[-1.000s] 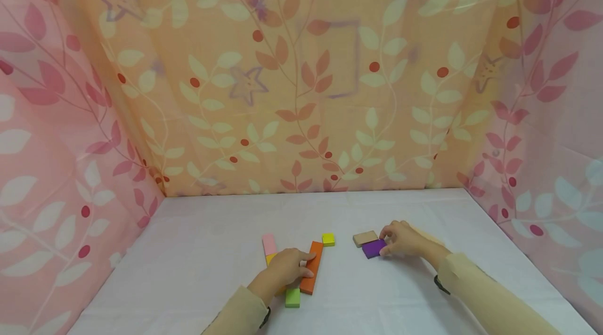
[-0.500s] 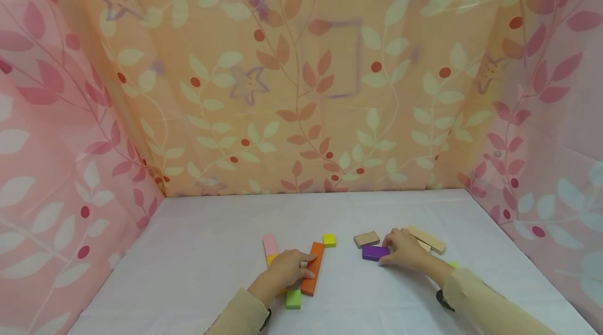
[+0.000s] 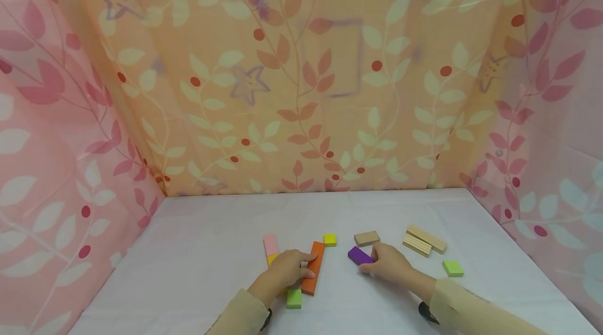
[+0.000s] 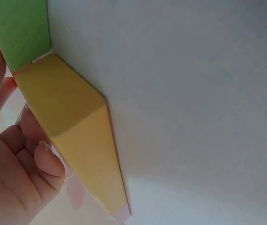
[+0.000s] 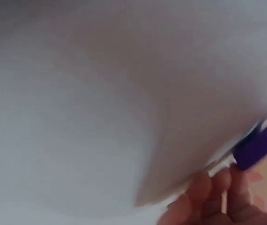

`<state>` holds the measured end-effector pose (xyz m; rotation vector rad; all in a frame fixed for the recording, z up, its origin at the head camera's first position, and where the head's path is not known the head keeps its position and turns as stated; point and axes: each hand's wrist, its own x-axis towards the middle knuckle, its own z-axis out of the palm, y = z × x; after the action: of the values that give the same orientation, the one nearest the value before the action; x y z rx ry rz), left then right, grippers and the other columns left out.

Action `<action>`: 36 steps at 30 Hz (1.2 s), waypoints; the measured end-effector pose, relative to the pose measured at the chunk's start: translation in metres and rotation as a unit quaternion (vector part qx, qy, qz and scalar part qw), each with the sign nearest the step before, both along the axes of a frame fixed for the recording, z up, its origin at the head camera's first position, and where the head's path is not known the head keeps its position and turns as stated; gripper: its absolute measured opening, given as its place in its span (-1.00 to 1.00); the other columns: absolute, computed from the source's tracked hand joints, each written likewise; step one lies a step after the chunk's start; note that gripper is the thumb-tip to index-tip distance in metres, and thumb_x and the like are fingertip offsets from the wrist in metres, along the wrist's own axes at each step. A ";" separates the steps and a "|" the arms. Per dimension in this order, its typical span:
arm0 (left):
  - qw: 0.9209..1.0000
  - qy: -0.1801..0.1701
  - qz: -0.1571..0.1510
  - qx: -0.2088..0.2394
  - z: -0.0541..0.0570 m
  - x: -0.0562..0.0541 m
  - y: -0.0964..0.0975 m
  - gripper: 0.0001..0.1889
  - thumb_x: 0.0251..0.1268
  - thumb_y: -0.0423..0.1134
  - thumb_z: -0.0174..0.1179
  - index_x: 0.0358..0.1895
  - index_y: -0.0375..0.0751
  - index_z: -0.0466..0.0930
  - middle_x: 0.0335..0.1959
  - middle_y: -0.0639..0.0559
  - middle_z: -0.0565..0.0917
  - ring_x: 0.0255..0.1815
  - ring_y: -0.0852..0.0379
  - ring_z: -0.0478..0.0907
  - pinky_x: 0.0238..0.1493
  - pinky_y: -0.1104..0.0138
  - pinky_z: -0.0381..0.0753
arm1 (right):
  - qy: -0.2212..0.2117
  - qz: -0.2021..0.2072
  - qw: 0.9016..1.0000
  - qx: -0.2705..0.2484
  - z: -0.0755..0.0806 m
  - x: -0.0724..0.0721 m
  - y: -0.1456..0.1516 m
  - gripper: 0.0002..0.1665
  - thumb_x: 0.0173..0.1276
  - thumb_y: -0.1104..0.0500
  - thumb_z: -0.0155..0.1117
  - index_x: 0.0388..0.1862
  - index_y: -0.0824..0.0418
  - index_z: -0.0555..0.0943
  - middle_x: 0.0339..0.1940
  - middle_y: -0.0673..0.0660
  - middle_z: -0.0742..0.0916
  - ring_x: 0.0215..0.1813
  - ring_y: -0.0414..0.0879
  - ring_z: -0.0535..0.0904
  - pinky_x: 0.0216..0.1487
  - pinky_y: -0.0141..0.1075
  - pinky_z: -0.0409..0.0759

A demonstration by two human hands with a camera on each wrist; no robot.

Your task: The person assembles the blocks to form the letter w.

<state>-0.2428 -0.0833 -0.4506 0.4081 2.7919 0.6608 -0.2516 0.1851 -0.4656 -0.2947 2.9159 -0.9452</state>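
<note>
My right hand (image 3: 388, 261) pinches a purple block (image 3: 361, 256) between thumb and fingers, close over the white tabletop. The block's end also shows at the right edge of the right wrist view, purple block (image 5: 256, 147). My left hand (image 3: 285, 270) rests with thumb and index fingertips on a long orange block (image 3: 314, 272). Under and beside that hand stands a yellow-orange block (image 4: 77, 117), mostly covered in the head view. A green block (image 3: 294, 299) adjoins its near end and a pink block (image 3: 270, 245) its far end.
A small yellow block (image 3: 330, 240) sits at the orange block's far end. Beyond the purple block lies a tan block (image 3: 367, 238). To the right are a long plain wooden block (image 3: 427, 239), a ridged wooden piece (image 3: 416, 245) and a light-green block (image 3: 453, 268). Patterned curtains (image 3: 292, 63) surround the table.
My right hand has drawn the purple block left and toward me, turning it, away from the tan block. The wooden pieces and light-green block on the right are uncovered. My left hand stays put.
</note>
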 end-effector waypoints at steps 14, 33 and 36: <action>1.000 -0.008 0.005 -0.001 0.000 0.000 0.000 -0.51 0.18 -0.09 0.35 0.22 0.00 0.60 0.12 -0.09 0.63 0.17 -0.10 0.49 0.20 0.02 0.42 | -0.149 0.275 0.950 -0.016 0.019 -0.035 0.019 -0.06 0.07 0.31 0.53 0.42 0.26 0.29 -0.53 -0.04 0.54 -0.47 -0.23 0.42 -0.41 -0.42 0.40; 1.000 -0.014 0.009 -0.001 0.000 -0.001 0.001 -0.51 0.19 -0.08 0.34 0.23 0.02 0.59 0.14 -0.11 0.62 0.20 -0.12 0.48 0.22 0.00 0.40 | -0.102 0.236 0.966 -0.015 0.015 -0.037 -0.007 -0.21 0.08 0.19 0.56 0.25 0.25 0.38 -0.58 -0.03 0.56 -0.41 -0.15 0.44 -0.35 -0.32 0.44; 1.000 -0.015 0.013 0.002 -0.001 -0.001 0.001 -0.51 0.19 -0.08 0.35 0.23 0.04 0.59 0.14 -0.11 0.61 0.20 -0.12 0.47 0.22 0.00 0.40 | -0.115 0.221 0.968 -0.024 0.013 -0.037 -0.013 -0.20 0.07 0.21 0.56 0.25 0.27 0.37 -0.60 0.00 0.55 -0.59 -0.18 0.43 -0.52 -0.37 0.41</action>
<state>-0.2435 -0.0822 -0.4514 0.3612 2.7714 0.6729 -0.2889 0.1723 -0.4527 -0.7454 2.4649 -0.9030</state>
